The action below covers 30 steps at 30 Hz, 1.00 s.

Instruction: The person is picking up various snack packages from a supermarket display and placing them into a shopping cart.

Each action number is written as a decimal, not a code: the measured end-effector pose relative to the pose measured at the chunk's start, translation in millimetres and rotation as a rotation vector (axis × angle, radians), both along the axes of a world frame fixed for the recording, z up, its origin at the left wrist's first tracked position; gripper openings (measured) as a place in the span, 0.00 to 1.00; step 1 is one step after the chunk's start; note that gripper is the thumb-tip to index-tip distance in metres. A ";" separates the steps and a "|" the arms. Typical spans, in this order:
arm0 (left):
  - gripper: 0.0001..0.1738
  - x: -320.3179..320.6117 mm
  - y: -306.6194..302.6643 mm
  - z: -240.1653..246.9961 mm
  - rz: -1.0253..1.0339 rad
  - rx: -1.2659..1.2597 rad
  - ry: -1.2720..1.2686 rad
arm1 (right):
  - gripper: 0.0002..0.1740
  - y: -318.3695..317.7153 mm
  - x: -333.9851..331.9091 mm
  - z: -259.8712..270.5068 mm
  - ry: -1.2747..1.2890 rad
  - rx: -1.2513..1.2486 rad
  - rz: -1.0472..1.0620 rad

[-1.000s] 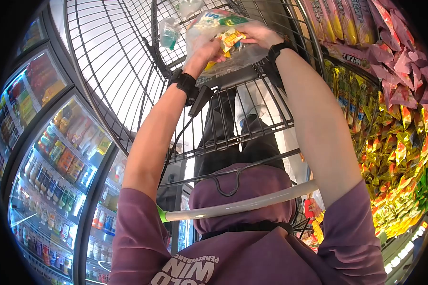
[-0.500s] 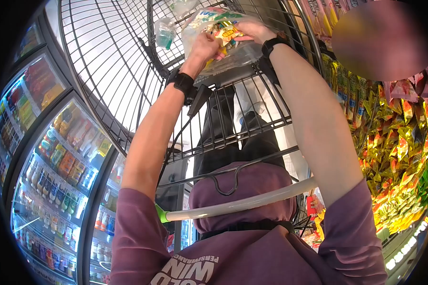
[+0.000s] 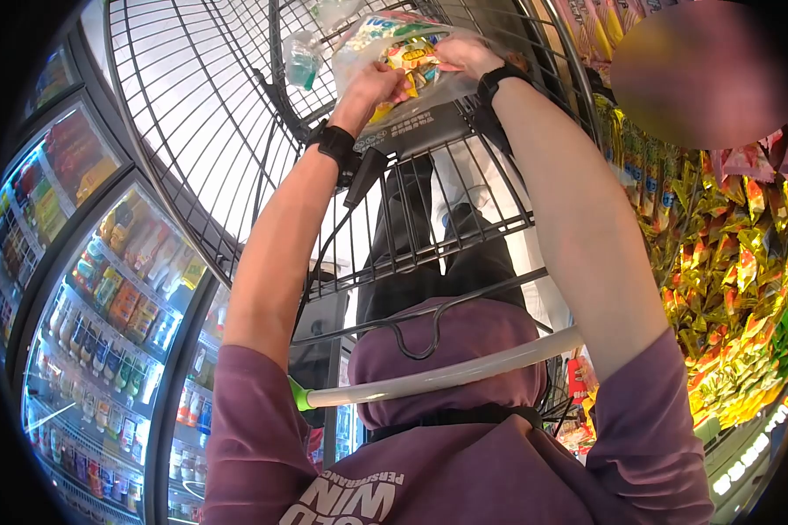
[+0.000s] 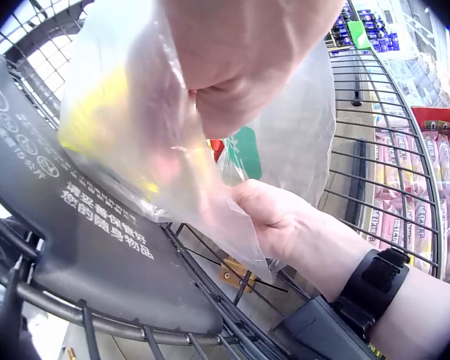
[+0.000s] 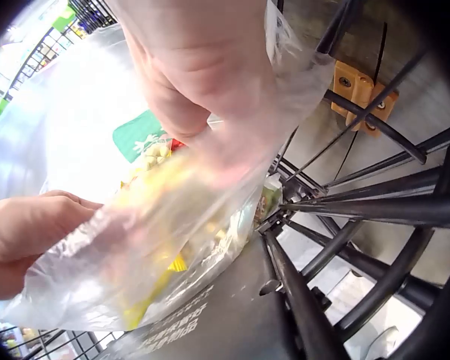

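Observation:
A clear plastic bag (image 3: pixel 346 63) with its mouth spread stands in the child-seat end of the shopping cart, just beyond a black printed flap (image 3: pixel 420 124). Inside lie a yellow snack packet (image 3: pixel 413 58) and other bright packets, one with a green patch (image 5: pixel 139 135). My left hand (image 3: pixel 374 86) pinches the bag's near left edge with curled fingers. At the opposite edge, my right hand (image 3: pixel 467 55) grips the plastic. In both wrist views, thin film covers part of the fingertips. Each wrist wears a black strap (image 4: pixel 375 289).
The black wire cart (image 3: pixel 210 114) surrounds the bag, with its pale handle (image 3: pixel 446 374) close to my body. A small clear bag with something teal (image 3: pixel 303 61) lies farther left. Lit drink fridges (image 3: pixel 96 324) line the left; hanging snack packets (image 3: pixel 727 280) fill the right.
Both hands and the bag have shifted slightly left. The bag's near edge has drawn back, exposing more of the flap's printing. A blurred oval has appeared at the upper right.

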<state>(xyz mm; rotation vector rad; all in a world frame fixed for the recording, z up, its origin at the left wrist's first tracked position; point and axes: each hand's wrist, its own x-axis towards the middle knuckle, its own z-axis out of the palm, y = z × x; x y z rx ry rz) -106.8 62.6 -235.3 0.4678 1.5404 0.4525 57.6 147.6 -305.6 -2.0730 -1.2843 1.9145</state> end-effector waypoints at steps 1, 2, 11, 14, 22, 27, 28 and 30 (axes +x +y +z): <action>0.12 -0.7 0.0 -2.3 -0.032 -0.001 0.004 | 0.09 -0.1 -0.4 -0.4 -0.004 0.038 0.047; 0.13 -1.8 0.0 -4.3 -0.063 -0.003 0.009 | 0.09 0.7 -1.5 -0.6 -0.109 0.044 0.110; 0.14 1.8 -1.5 26.5 -0.175 0.106 0.240 | 0.16 9.6 -14.1 43.7 -0.368 0.121 0.575; 0.14 -1.7 -6.4 28.7 -0.261 0.217 0.307 | 0.20 8.0 -25.5 80.4 -0.442 0.129 0.666; 0.14 5.1 -9.9 57.6 -0.436 0.359 0.304 | 0.24 10.1 -27.0 162.0 -0.082 0.034 0.611; 0.17 14.4 -16.6 91.7 -0.667 0.448 0.394 | 0.20 1.2 -19.4 181.2 -0.051 0.255 0.747; 0.17 18.3 -18.3 102.4 -0.690 0.463 0.397 | 0.20 -6.8 -9.3 215.4 -0.056 0.267 0.767; 0.15 23.9 -20.9 120.6 -0.777 0.608 0.434 | 0.16 -25.9 6.7 250.5 -0.038 0.392 0.680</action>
